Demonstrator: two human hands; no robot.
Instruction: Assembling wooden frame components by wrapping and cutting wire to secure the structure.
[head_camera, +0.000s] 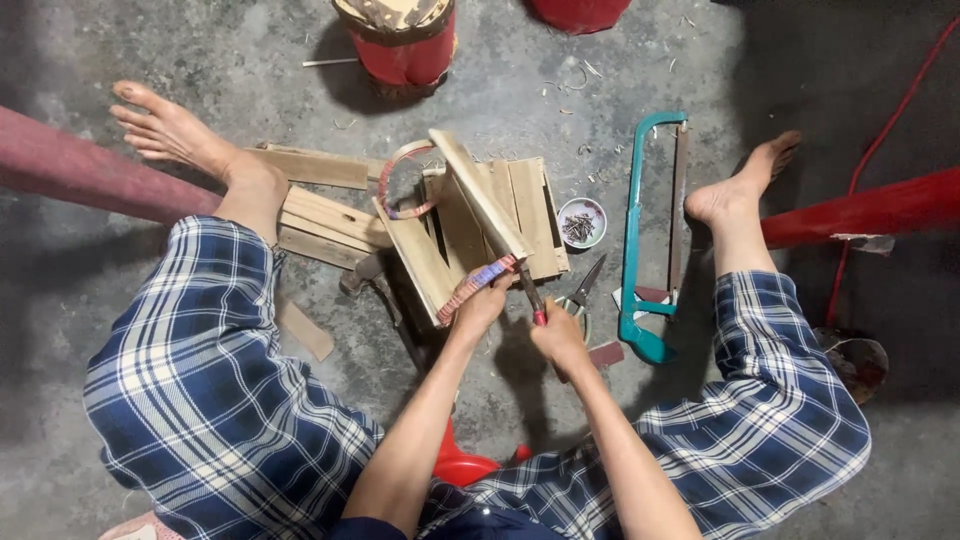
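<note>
- My left hand (482, 305) is closed on the small wooden crate (470, 235) by its wrapped band, tilting it on the floor between my feet.
- My right hand (556, 335) grips the red-handled tool (532, 297), fingers closed, tip at the crate's edge.
- Hacksaw (652, 230), scissors (583, 288) and nail dish (581, 222) lie near my right hand.

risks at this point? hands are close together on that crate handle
1. The right hand works a red-handled tool right beside the left hand gripping the woven strap; a slip could hit fingers.
2. The wooden crate sits tilted on loose planks and may shift.
3. The bowl of nails and hacksaw lie near a bare foot.
</note>
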